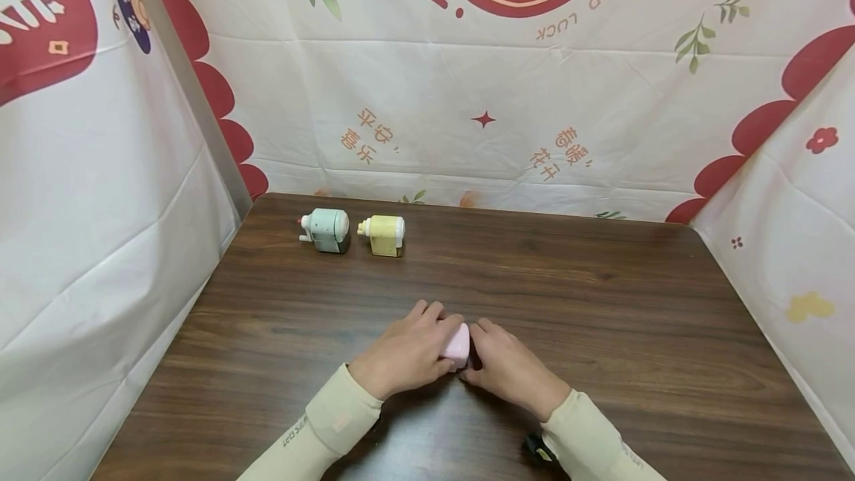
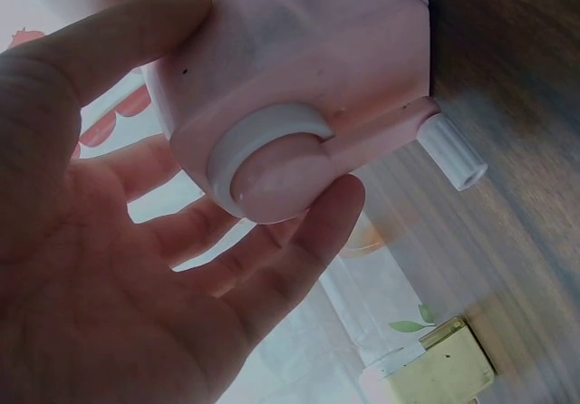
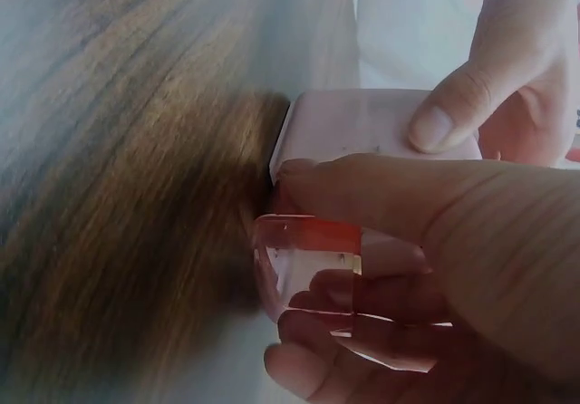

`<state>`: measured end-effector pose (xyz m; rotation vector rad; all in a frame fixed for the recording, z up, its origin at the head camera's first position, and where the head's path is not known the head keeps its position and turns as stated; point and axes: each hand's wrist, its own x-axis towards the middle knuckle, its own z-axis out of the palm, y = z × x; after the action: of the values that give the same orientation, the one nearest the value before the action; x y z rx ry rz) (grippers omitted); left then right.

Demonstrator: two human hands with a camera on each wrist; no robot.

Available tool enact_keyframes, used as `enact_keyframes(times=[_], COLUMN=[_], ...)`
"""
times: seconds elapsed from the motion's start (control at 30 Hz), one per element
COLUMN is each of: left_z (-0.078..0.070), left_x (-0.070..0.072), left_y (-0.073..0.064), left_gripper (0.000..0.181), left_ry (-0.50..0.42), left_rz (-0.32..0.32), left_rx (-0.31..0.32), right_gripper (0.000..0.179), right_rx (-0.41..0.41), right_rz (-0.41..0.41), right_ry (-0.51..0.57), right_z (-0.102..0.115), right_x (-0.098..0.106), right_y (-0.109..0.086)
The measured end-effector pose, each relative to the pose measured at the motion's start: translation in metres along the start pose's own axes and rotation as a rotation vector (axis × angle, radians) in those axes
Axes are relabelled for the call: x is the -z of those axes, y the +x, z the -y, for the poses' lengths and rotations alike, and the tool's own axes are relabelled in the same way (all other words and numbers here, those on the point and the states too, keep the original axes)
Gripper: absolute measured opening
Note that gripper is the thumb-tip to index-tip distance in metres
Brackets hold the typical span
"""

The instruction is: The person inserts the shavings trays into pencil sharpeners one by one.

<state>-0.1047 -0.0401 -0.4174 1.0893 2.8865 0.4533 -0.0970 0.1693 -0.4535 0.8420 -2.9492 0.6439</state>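
Observation:
A pink crank pencil sharpener (image 1: 457,347) is at the table's middle, in my left hand (image 1: 410,351). In the left wrist view its round crank hub (image 2: 281,177) faces the palm, and a white crank knob (image 2: 453,152) sticks out near the tabletop. My left thumb lies on the pink body, the fingers around its far side. My right hand (image 1: 508,366) is at the sharpener's right end. The right wrist view shows right thumb and fingers pinching a see-through pinkish shavings drawer (image 3: 317,234), which juts out beside the body (image 3: 353,123).
A mint green pencil sharpener (image 1: 327,230) and a yellow one (image 1: 386,234) stand side by side at the back left of the dark wooden table (image 1: 568,288). A printed white cloth (image 1: 441,80) hangs behind the table and along both sides.

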Motion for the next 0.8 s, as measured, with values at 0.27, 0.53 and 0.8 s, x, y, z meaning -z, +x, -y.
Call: enact_keyframes(times=[0.27, 0.53, 0.8], left_z=[0.0, 0.0, 0.0], left_x=[0.0, -0.001, -0.001], left_y=[0.0, 0.0, 0.0], left_gripper=[0.044, 0.043, 0.044], left_ry=[0.011, 0.015, 0.016], left_rz=[-0.007, -0.019, -0.021], left_rx=[0.0, -0.009, -0.013], right_gripper=[0.044, 0.047, 0.054], right_rx=[-0.022, -0.005, -0.107], right_rz=[-0.004, -0.026, 0.098], right_ry=[0.052, 0.054, 0.075], right_z=[-0.002, -0.02, 0.008], right_x=[-0.008, -0.028, 0.01], right_y=[0.002, 0.003, 0.001])
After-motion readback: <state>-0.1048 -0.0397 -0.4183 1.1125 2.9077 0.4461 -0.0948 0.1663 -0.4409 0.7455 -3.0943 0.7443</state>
